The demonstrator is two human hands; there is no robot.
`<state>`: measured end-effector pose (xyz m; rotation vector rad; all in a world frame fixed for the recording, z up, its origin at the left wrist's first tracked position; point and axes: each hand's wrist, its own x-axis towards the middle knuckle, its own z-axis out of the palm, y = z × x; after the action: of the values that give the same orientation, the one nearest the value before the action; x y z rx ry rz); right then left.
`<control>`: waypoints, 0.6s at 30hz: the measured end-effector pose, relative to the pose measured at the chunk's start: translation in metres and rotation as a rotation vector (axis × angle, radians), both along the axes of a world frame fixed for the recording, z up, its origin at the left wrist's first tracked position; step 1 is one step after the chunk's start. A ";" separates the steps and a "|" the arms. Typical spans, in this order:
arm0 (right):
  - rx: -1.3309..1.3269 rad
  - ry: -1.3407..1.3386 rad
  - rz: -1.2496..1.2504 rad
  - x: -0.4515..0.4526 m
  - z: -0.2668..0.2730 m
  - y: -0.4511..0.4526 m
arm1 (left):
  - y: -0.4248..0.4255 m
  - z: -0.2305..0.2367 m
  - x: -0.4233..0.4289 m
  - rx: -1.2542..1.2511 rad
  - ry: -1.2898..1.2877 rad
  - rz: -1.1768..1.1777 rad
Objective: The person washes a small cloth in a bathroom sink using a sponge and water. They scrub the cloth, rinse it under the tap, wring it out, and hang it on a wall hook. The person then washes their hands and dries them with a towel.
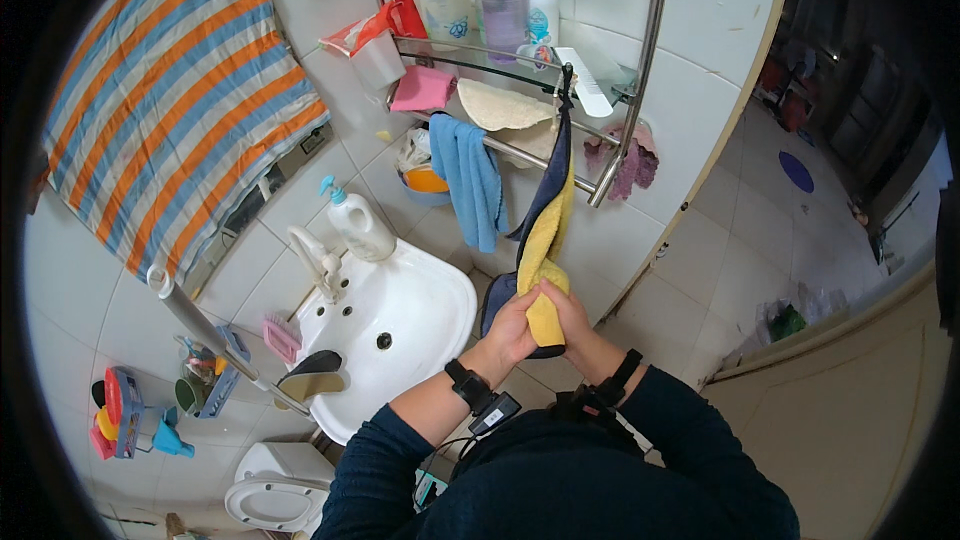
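A yellow and dark-blue towel hangs by its loop from the upper right of a metal wall rack. Low on its yellow side, my left hand and my right hand both grip the cloth, close together with the towel between them. The dark side shows along its left edge and at the bottom. To the left on the rack's lower bar, a light-blue towel is draped, with a cream cloth and a pink cloth further up.
Left of my hands is a white washbasin with a faucet and a pump bottle. The rack's glass shelf holds several bottles and a white comb. A toilet stands lower left. A doorway opens at right, beside a door.
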<state>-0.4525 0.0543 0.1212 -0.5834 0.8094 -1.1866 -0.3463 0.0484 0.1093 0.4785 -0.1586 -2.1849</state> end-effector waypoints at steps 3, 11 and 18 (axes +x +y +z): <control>0.071 -0.019 -0.064 0.005 -0.007 -0.003 | 0.003 0.000 -0.005 -0.129 -0.199 0.116; 0.245 -0.035 -0.156 0.009 -0.022 -0.013 | 0.009 -0.004 -0.016 -0.538 -0.666 0.192; 0.194 -0.138 -0.111 0.007 -0.020 -0.017 | 0.015 0.011 -0.008 -0.869 -1.113 0.156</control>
<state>-0.4453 0.0375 0.1013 -0.2972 0.8356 -1.2186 -0.3541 0.0633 0.1207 1.0580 -1.5091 -1.2707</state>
